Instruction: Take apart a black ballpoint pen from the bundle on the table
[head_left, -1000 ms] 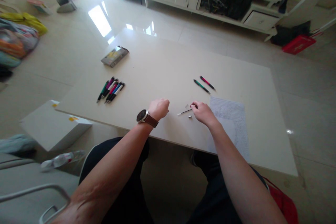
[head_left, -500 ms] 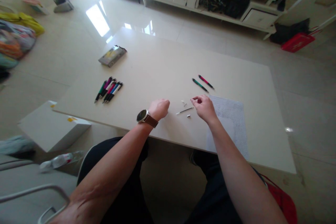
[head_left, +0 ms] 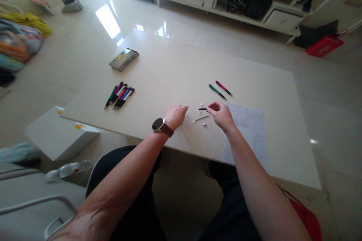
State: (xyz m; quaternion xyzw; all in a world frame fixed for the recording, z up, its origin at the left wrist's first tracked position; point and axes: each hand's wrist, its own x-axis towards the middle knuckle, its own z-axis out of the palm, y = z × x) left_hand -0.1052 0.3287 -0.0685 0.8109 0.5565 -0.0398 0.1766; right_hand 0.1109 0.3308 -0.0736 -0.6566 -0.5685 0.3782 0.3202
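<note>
My right hand (head_left: 220, 115) pinches a short dark pen barrel (head_left: 202, 109), whose end sticks out to the left of the fingertips. Facing it across a small gap is my left hand (head_left: 175, 116), its fingers curled; whatever they hold, if anything, is hidden. Between and below the hands lie a thin pen refill (head_left: 201, 119), a small silver pen tip (head_left: 204, 124) and a little whitish piece (head_left: 201, 105). Beyond my right hand, a green pen (head_left: 217, 92) and a red pen (head_left: 224, 88) lie side by side on the table.
On the left of the white table (head_left: 169, 71) lies a cluster of several pens (head_left: 120, 96), with a flat grey box (head_left: 123, 59) behind it. A written sheet of paper (head_left: 250, 120) lies under my right forearm. A white box (head_left: 60, 133) stands beside the table's left edge.
The dark pen barrel now shows in my right fingertips, pointing left. My left hand has shifted slightly to the right, its fingers turned toward the right hand. The view has shifted a little.
</note>
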